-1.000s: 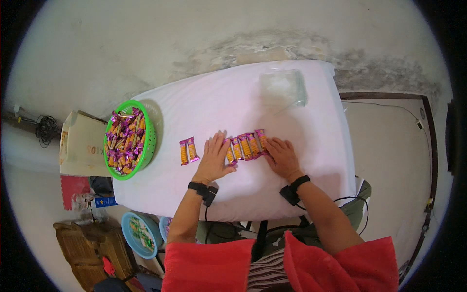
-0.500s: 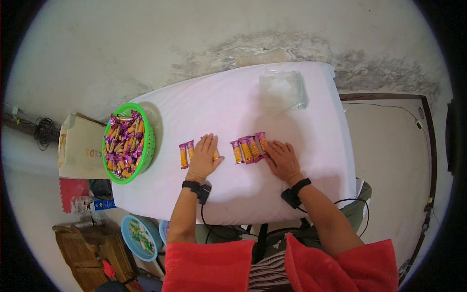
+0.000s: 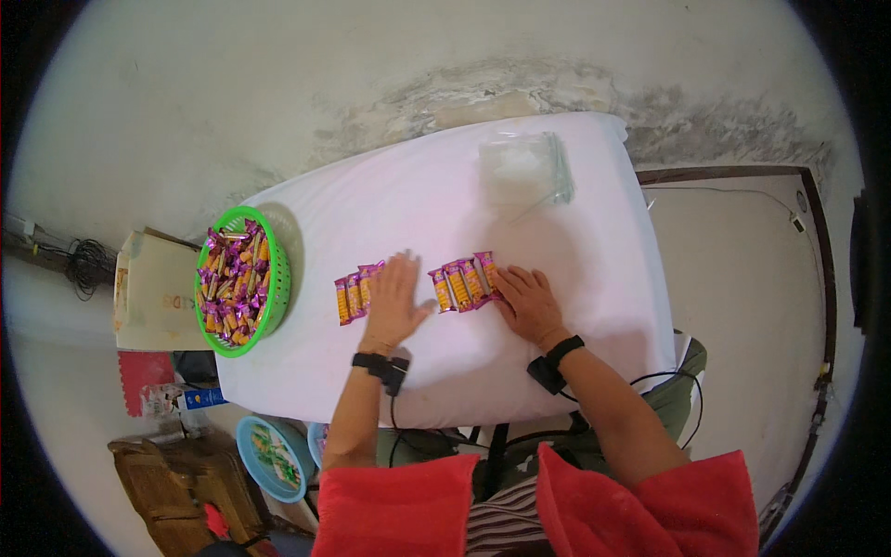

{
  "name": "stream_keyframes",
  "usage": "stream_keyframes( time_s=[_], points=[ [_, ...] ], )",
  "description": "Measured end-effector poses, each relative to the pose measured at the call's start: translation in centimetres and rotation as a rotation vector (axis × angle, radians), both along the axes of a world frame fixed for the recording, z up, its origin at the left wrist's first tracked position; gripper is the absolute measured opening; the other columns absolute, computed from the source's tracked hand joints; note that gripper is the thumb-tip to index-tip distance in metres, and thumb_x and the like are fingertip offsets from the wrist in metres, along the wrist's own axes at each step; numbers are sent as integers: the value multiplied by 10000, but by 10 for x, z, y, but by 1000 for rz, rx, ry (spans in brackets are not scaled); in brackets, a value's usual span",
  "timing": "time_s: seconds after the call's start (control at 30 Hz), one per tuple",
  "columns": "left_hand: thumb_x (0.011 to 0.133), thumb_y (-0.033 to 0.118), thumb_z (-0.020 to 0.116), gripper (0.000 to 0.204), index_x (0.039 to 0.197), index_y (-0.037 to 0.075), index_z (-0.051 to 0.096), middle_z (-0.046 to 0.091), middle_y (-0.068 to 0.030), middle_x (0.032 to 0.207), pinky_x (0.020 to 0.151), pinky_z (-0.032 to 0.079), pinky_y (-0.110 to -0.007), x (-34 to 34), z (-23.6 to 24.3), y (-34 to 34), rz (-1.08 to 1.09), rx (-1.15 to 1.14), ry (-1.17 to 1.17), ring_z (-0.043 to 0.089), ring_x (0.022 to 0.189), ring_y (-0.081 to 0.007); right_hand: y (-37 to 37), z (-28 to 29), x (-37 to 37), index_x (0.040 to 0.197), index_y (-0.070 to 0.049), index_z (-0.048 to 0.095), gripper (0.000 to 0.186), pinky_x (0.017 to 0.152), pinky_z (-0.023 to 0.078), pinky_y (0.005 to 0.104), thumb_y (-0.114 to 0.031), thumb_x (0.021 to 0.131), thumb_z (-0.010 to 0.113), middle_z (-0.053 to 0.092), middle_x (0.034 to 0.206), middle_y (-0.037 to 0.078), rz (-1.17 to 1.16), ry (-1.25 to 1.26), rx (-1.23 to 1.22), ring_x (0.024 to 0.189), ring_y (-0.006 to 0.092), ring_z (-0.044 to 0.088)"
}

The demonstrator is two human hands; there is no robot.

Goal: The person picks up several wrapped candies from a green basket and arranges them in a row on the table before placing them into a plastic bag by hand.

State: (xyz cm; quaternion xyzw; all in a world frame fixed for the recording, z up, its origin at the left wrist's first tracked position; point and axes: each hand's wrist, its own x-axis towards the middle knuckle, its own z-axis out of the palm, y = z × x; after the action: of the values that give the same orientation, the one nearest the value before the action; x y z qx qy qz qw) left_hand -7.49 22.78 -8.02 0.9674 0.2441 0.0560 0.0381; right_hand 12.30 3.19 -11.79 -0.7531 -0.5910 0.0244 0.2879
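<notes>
My left hand [image 3: 393, 304] lies flat on the white cloth, fingers stretched out. It touches the right side of a short row of small wrapped snack bars [image 3: 353, 295], yellow with purple ends, and partly covers that row. A second row of the same snack bars [image 3: 455, 287] lies to its right, the bars side by side and slightly slanted. Against the right end of this second row rests my right hand [image 3: 530, 306], its fingers extended and apart. Neither hand grips anything.
A green basket [image 3: 284, 295] heaped with the same bars stands at the table's left edge. Clear plastic bags [image 3: 526, 170] lie at the far right of the white tablecloth [image 3: 390, 204]. Below the table's left side are a blue basin [image 3: 249, 455] and a wooden chair [image 3: 167, 501].
The bar at my left hand's right side no longer shows there. More bars now sit together on that hand's left. My right hand stays beside its row.
</notes>
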Motion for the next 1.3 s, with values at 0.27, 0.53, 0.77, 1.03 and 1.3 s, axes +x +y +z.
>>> stream_keyframes(
  time_s=[0.27,0.53,0.77,1.03,1.3],
  points=[
    [752,427,693,923,1429,-18,252,263,-228,1477,1100,213,-540,49,-14,-45,-140,-225,-79,254,1367,-383,3,-2,-2,1256,-91,525,429,984,353,482,-245,863,598,555,1254,71,5,-32,43,1193,247,473],
    [788,364,669,826,1421,-5,287,348,-224,1423,1083,251,-524,34,-15,-21,-175,-177,-81,330,1307,-376,1,-2,-1,1253,-92,528,426,996,340,474,-266,870,595,553,1265,68,10,-31,8,1203,242,468],
    [801,311,661,745,1403,16,337,384,-208,1403,1074,276,-522,9,-8,19,-96,-70,-27,353,1292,-377,2,-2,-2,1222,-99,546,396,1001,336,477,-251,861,599,558,1263,66,8,-14,35,1200,244,477],
    [836,355,622,726,1421,41,327,330,-210,1446,1089,239,-535,7,7,19,-111,-61,23,278,1350,-401,0,-2,0,1258,-86,521,440,995,351,491,-245,856,600,546,1286,68,7,-2,8,1210,255,470],
    [750,314,733,793,1401,52,364,276,-217,1475,1085,252,-525,77,-3,-59,-152,-254,-164,255,1355,-422,1,7,0,1361,-64,398,578,1042,313,497,-231,842,592,513,1294,138,9,165,-56,1241,273,440]
  ],
)
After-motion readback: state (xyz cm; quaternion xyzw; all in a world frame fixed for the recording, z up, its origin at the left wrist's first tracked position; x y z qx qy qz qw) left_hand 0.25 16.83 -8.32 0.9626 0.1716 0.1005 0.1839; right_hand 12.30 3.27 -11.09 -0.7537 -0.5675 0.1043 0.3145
